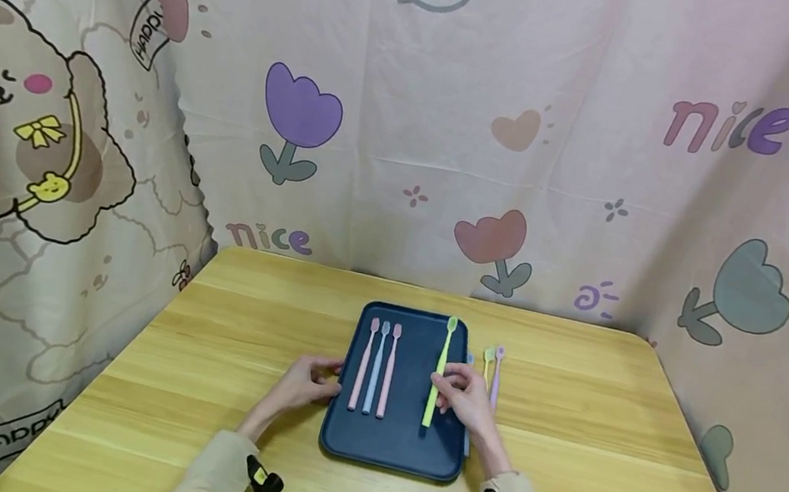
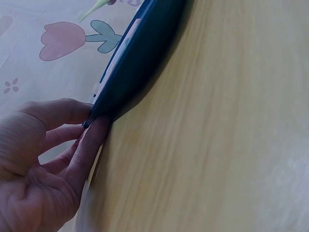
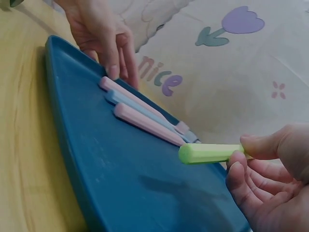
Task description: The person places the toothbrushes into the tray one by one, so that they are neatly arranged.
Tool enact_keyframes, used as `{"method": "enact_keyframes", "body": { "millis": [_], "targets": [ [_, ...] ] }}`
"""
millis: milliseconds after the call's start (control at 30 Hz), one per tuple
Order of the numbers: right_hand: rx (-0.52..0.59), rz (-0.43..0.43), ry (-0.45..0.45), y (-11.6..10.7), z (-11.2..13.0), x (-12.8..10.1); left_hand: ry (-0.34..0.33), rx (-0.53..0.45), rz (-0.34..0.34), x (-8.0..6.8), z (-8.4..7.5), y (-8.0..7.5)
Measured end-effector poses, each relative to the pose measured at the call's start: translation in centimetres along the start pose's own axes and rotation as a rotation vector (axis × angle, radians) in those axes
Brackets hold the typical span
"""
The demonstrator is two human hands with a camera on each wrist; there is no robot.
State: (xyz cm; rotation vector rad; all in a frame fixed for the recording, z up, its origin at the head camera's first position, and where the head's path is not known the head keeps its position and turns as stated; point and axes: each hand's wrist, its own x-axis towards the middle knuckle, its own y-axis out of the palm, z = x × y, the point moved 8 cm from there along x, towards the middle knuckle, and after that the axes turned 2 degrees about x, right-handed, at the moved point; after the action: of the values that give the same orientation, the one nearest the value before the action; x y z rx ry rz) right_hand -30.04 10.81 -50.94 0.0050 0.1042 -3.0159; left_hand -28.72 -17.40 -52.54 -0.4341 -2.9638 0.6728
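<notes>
My right hand (image 1: 467,397) pinches a yellow-green toothbrush (image 1: 440,370) by its handle, head pointing away, over the right side of a dark blue tray (image 1: 404,449). In the right wrist view the toothbrush's handle end (image 3: 205,153) hangs above the tray, casting a shadow on it. At the tray's left edge, my left hand (image 1: 305,385) grips the rim between thumb and fingers (image 2: 72,112). Side by side on the tray's left half lie a pink toothbrush (image 1: 362,368), a blue toothbrush (image 1: 375,369) and another pink toothbrush (image 1: 387,375).
Right of the tray, a yellow toothbrush (image 1: 488,358) and a purple toothbrush (image 1: 497,370) lie on the wooden table (image 1: 587,441), partly hidden by my right hand. Light blue pieces show along the tray's right edge. A printed curtain (image 1: 413,114) hangs behind the table.
</notes>
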Motion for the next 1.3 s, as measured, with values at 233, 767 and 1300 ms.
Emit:
{"method": "enact_keyframes", "body": {
  "millis": [233, 767, 1300],
  "targets": [
    [-0.032, 0.010, 0.012, 1.7, -0.6, 0.3, 0.016, -0.001, 0.004, 0.0, 0.0, 0.0],
    [-0.176, 0.103, -0.089, 4.3, -0.9, 0.9, 0.021, 0.010, 0.016, -0.9, -2.8, -0.2],
    [-0.255, 0.054, -0.083, 5.1, -1.7, 2.0, 0.014, 0.009, -0.001, -0.4, -1.5, -0.1]
  ]
}}
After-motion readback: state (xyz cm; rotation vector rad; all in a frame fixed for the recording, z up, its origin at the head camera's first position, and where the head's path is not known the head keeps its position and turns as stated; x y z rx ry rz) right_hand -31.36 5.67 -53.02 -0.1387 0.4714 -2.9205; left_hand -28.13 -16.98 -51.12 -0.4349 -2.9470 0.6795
